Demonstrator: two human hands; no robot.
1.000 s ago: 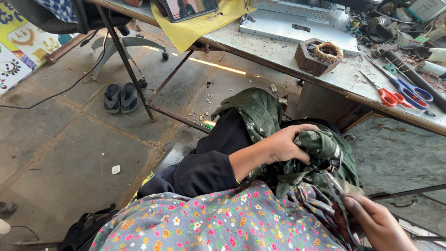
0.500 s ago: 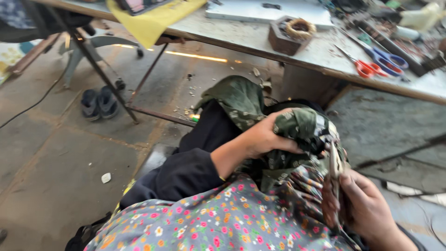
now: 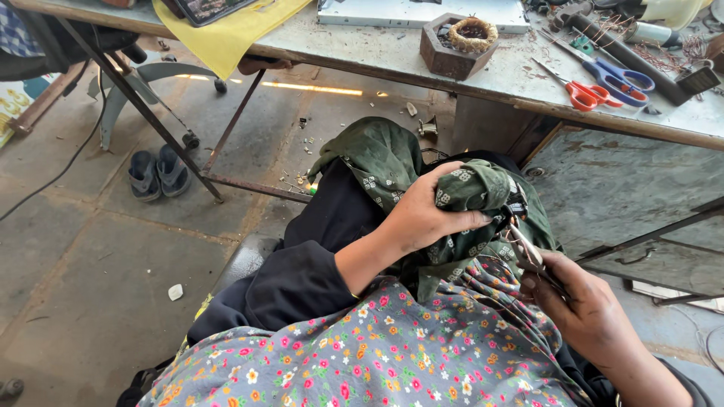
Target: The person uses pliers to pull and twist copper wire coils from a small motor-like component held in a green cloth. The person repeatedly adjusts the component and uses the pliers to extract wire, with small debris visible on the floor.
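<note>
Meanwhile the left hand (image 3: 426, 218) is clutching a green patterned cloth (image 3: 460, 192) (bunched on the lap), while the right hand (image 3: 584, 305) is gripping metal pliers (image 3: 524, 249).

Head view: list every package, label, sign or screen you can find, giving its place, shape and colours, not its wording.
Screen: dark, flat rectangle, on the yellow cloth at the table's far left, partly cut off.
Printed sheet: left edge, on the floor, yellow and green.
No packages or labels can be made out.
</note>
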